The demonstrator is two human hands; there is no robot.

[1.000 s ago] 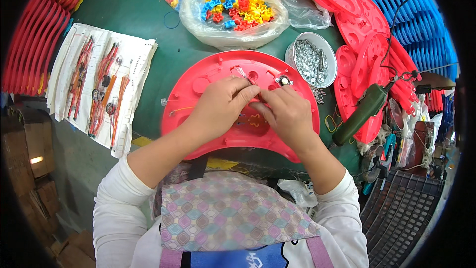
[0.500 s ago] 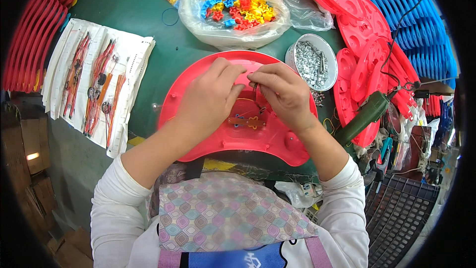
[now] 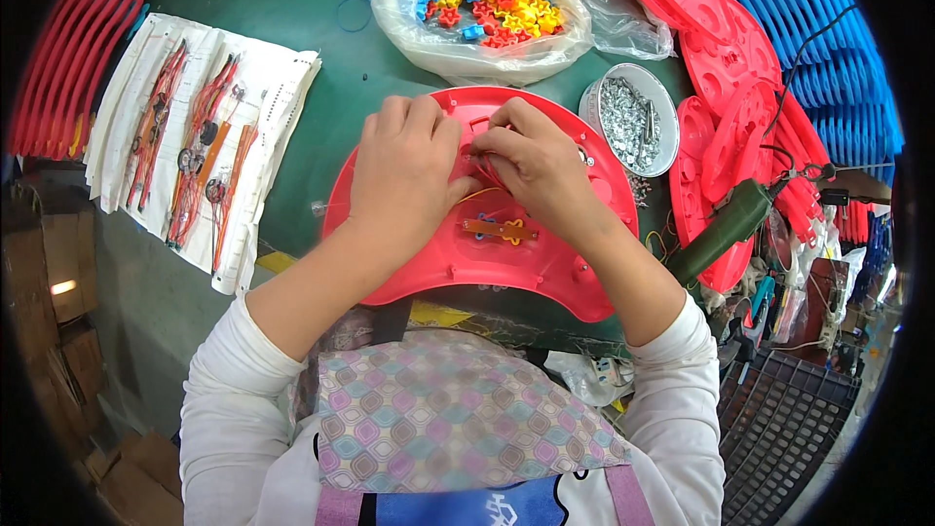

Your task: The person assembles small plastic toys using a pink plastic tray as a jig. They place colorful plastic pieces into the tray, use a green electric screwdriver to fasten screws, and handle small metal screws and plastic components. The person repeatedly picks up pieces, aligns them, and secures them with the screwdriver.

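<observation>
A curved red plastic shell (image 3: pixel 575 278) lies hollow side up in front of me. My left hand (image 3: pixel 404 175) rests over its upper left part, fingers bent down into it and the thumb stretched toward the middle; what those fingertips touch is hidden. Beside it, my right hand (image 3: pixel 541 170) pinches thin red wires (image 3: pixel 485 171) over the shell's upper middle. A narrow brown circuit strip (image 3: pixel 499 229) sits in the shell below both hands, across blue and yellow star-shaped pieces (image 3: pixel 514 236). A thin yellow wire (image 3: pixel 475 195) runs near the left thumb.
A plastic bag (image 3: pixel 429 44) of coloured star pieces stands beyond the shell. Right of it are a white tub (image 3: pixel 665 141) of screws, a dark green power screwdriver (image 3: pixel 726 229) and stacked red shells (image 3: pixel 726 68). Wired parts (image 3: pixel 200 151) lie on white sheets at left.
The whole view has shifted a little. My left fingers have moved away from the right fingertips, over the shell's upper left. My right hand has moved left, and the dangling wires are now mostly covered.
</observation>
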